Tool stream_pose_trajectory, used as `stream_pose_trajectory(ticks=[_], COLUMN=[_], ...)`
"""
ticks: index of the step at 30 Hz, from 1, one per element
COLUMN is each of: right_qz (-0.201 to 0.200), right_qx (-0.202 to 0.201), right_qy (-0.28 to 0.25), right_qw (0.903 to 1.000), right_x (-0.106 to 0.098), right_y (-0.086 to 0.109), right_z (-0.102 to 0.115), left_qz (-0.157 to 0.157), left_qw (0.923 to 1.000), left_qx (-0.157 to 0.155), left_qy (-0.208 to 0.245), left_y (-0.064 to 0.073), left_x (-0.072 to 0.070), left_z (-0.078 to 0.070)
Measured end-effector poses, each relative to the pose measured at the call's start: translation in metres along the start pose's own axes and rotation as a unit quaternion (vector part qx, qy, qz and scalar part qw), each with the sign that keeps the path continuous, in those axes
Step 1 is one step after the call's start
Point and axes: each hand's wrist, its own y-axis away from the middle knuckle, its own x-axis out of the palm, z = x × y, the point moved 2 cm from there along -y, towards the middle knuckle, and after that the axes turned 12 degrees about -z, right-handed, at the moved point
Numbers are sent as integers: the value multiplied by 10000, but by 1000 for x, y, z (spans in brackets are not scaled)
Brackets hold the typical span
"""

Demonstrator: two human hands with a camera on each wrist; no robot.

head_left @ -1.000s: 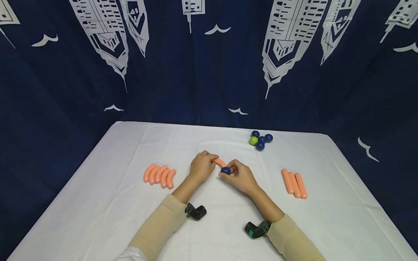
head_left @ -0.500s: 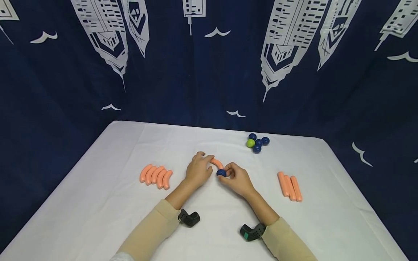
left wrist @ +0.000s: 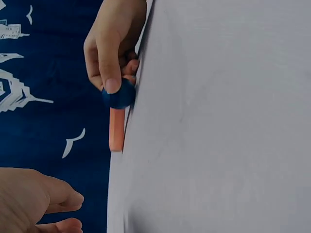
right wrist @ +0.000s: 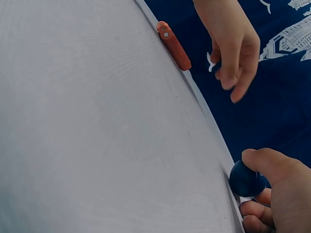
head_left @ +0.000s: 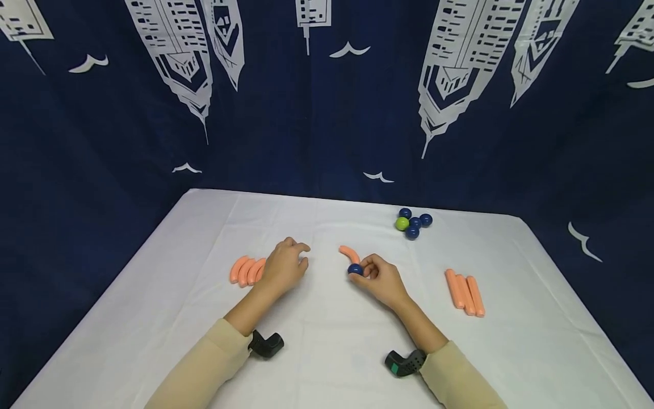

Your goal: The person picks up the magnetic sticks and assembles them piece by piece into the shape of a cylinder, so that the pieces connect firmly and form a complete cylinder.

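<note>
My right hand (head_left: 386, 284) pinches a glossy blue ball (head_left: 355, 269) between thumb and fingers, low over the white cloth. A curved orange rod (head_left: 349, 253) lies with its near end at the ball and its other end pointing up and left; the left wrist view shows the rod (left wrist: 116, 130) reaching out from under the ball. My left hand (head_left: 283, 264) hovers beside a row of curved orange rods (head_left: 244, 271), fingers loosely bent and holding nothing. The hand hides part of that row. In the right wrist view, a rod end in the row (right wrist: 176, 48) has a round silvery spot.
At the back right of the white-covered table (head_left: 327, 363) sit several blue balls (head_left: 411, 233) and a green ball (head_left: 402, 224). Three straight orange rods (head_left: 465, 294) lie side by side on the right. A dark blue curtain (head_left: 306, 130) hangs behind the table.
My left hand has let go of the curved orange rod and moved left to the row of curved rods. The right hand keeps hold of the blue ball in about the same place.
</note>
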Motion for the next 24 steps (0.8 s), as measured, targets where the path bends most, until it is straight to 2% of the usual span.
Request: stream_pose_trajectory(ticks=[7, 14, 18, 24], right_qz=[55, -14, 7, 15], right_qx=[-55, -60, -1, 9], right_qy=[-58, 6, -2, 28], right_qw=[10000, 10000, 10000, 10000], right_x=[0, -3, -3, -4], right_y=[0, -1, -1, 0], right_z=[-3, -3, -2, 0], left_qz=[-100, -68, -208, -653], left_qw=[9996, 9986, 9989, 9973], left_qx=[-196, -505, -383, -88], left_qy=[-202, -102, -172, -320], left_y=[14, 26, 34, 46], left_x=[-22, -33, -36, -31], left_z=[15, 26, 31, 35])
